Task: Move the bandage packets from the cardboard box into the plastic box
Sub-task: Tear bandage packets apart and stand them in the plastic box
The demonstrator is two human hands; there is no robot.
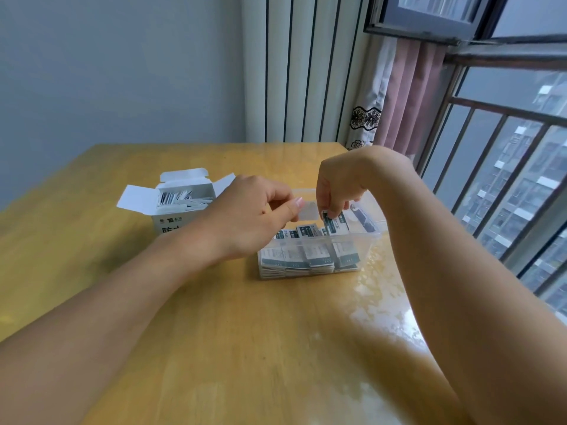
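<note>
Bandage packets [310, 256]: stacked in rows inside the plastic box [372, 233] at right centre of the surface [214, 332]; more are seen in the open cardboard box [171, 222], just left.

One packet [336, 223] is pinched at its top edge by the right hand [336, 191] over the plastic box.

A pale packet [308, 211] is pinched by the left hand [254, 216].

Handling, judged: light, thin, flexible, slightly slick; best held by an edge.

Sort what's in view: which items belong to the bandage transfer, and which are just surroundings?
Job: cardboard box, plastic box, bandage packets, packet pinched by right hand, left hand.
Surroundings: table, curtain, window.
</note>
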